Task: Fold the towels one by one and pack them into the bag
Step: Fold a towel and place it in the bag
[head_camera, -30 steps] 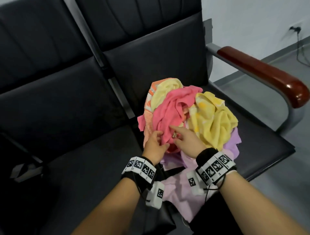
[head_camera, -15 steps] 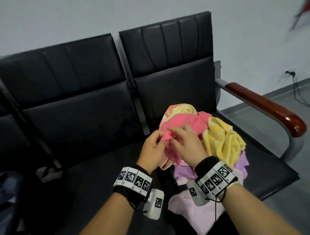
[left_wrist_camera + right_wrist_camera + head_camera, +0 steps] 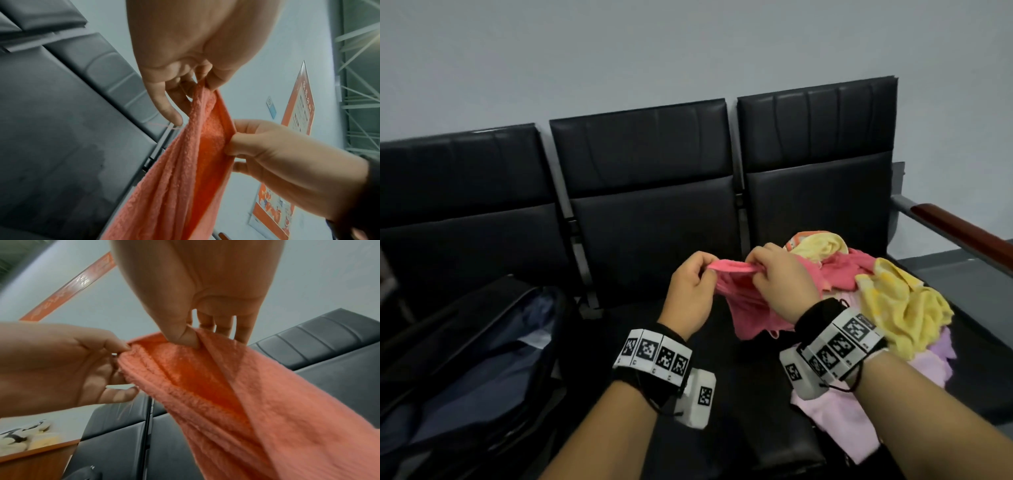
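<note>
- The top edge of the pink towel is pinched between thumb and fingers of the left hand; in the left wrist view the remaining fingers are seen loosely curled beside the cloth.
- The same edge is pinched by the right hand just beside the left, with the thumb pressed into the fabric (plainly shown in the right wrist view).
- A short stretch of hem is held between the two hands, and the rest of the towel hangs bunched below them, above the middle seat.
- The far end of the pink towel trails onto the pile on the right seat, where a yellow towel, a pale pink one and a lilac one are heaped together; an orange-and-yellow piece lies at the back of the heap.
- Both wrists are wrapped in black bands with white marker blocks.
- The bag (dark, with a bluish lining) lies open on the left seat of the bench, well apart from the pile.
- A wooden armrest is seen at the bench's right end, and a grey wall behind.
</note>
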Motion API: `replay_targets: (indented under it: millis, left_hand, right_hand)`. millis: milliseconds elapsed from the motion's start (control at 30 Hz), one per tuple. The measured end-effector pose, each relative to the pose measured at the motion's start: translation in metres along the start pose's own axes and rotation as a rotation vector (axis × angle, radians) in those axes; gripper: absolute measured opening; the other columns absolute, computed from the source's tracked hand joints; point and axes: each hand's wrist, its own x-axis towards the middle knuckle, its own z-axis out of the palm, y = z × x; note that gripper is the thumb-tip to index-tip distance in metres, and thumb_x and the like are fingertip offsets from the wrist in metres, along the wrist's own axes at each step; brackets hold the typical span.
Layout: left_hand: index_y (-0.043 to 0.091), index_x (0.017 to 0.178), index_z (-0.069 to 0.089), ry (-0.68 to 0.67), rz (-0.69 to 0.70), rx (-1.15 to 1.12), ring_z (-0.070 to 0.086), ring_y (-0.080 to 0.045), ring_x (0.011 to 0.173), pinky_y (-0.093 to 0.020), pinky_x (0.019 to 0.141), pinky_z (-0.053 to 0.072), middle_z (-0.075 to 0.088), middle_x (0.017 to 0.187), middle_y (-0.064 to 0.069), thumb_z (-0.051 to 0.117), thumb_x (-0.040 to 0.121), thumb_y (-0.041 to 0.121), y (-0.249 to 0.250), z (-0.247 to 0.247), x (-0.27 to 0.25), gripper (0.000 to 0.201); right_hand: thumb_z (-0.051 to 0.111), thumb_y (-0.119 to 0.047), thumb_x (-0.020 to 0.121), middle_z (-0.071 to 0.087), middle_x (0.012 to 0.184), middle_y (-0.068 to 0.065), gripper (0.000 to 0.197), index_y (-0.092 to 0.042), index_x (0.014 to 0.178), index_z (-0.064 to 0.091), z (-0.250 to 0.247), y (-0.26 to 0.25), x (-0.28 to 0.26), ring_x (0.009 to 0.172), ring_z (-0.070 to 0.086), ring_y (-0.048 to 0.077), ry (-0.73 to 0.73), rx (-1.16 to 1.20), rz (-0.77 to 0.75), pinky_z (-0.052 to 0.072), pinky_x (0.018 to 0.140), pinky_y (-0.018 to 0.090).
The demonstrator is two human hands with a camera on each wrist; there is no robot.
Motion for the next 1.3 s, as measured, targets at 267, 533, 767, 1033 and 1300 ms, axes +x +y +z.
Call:
replay_targets:
  millis: [267, 533, 767, 1033, 1300]
  left_hand:
    - [0.014, 0.086, 0.063, 0.304, -0.001, -0.034, 0.059, -0.018, 0.075, -0.051, 0.075, 0.055, 0.066, 0.083, -0.011, 0.049, 0.095, 0.006, -0.003, -0.07, -0.023, 0.019]
    - [0.022, 0.087, 0.064, 0.425, 0.103, 0.28, 0.062, -0.021, 0.09, -0.034, 0.085, 0.048, 0.065, 0.096, -0.006, 0.048, 0.088, 0.002, -0.007, -0.116, -0.029, 0.025]
    - [0.017, 0.086, 0.068, -0.223, -0.049, 0.612, 0.061, -0.015, 0.08, -0.031, 0.078, 0.048, 0.063, 0.085, 0.0, 0.054, 0.079, -0.007, -0.057, -0.123, -0.065, 0.029]
    - [0.013, 0.068, 0.059, -0.085, -0.139, 0.503, 0.051, -0.012, 0.063, -0.033, 0.066, 0.046, 0.059, 0.066, 0.0, 0.055, 0.077, -0.008, -0.072, -0.128, -0.066, 0.023]
    - [0.01, 0.076, 0.066, -0.127, 0.08, 0.239, 0.06, 0.003, 0.069, -0.014, 0.07, 0.045, 0.067, 0.072, 0.007, 0.053, 0.079, -0.012, -0.021, -0.092, -0.045, 0.026]
  right_hand:
    - [0.055, 0.003, 0.078, 0.059, 0.088, 0.001, 0.024, -0.014, 0.091, 0.065, 0.009, -0.024, -0.01, 0.087, 0.058, 0.025, 0.074, 0.02, -0.003, 0.044, 0.076, 0.036]
    - [0.042, 0.011, 0.075, 0.067, 0.091, -0.007, 0.043, -0.016, 0.096, 0.068, 0.0, -0.061, 0.0, 0.088, 0.059, 0.003, 0.256, 0.292, -0.131, 0.043, 0.08, 0.01]
    - [0.038, 0.012, 0.076, 0.068, 0.093, -0.004, 0.047, -0.021, 0.094, 0.066, 0.003, -0.045, 0.003, 0.092, 0.063, 0.009, 0.329, 0.465, 0.066, 0.045, 0.083, 0.012]
    - [0.044, 0.006, 0.082, 0.064, 0.087, -0.015, 0.04, -0.024, 0.095, 0.066, 0.02, -0.035, -0.001, 0.085, 0.062, 0.008, 0.229, 0.437, 0.143, 0.051, 0.081, 0.034]
    - [0.062, -0.018, 0.088, 0.064, 0.072, -0.006, 0.033, -0.028, 0.119, 0.063, 0.054, -0.08, -0.022, 0.063, 0.053, 0.003, -0.435, 0.501, -0.157, 0.048, 0.062, 0.024]
